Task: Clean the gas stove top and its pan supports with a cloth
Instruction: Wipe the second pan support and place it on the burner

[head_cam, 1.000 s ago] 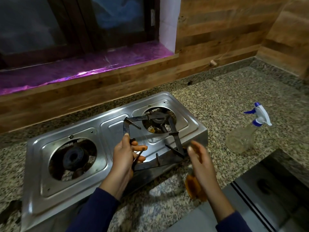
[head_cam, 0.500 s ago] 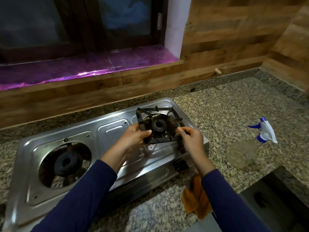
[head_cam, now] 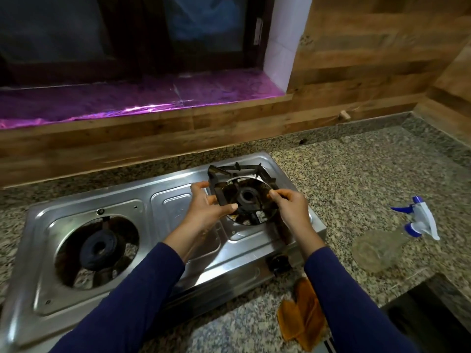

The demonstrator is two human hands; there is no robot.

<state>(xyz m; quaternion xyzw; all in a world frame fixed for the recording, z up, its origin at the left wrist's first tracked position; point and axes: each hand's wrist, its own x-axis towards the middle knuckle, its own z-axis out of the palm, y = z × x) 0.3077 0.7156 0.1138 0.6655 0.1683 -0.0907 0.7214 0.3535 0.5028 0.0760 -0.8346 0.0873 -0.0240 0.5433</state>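
A steel two-burner gas stove (head_cam: 163,250) lies on the granite counter. A black square pan support (head_cam: 239,173) sits over the right burner (head_cam: 246,196). My left hand (head_cam: 207,208) grips the support's left front side, thumb under the bar. My right hand (head_cam: 290,203) pinches its right front edge. The left burner (head_cam: 98,247) is bare, with no support on it. An orange-brown cloth (head_cam: 302,319) lies crumpled on the counter in front of the stove, partly behind my right sleeve.
A clear spray bottle (head_cam: 379,247) with a blue-and-white trigger lies on its side on the counter to the right. A black stove knob (head_cam: 279,262) faces the front. A dark sink (head_cam: 433,314) sits at the lower right. A wooden wall and purple-lined window sill (head_cam: 127,103) stand behind.
The pan support went from being held up at the stove's front edge to lying over the right burner. My right hand joined my left on it. The cloth stayed on the counter.
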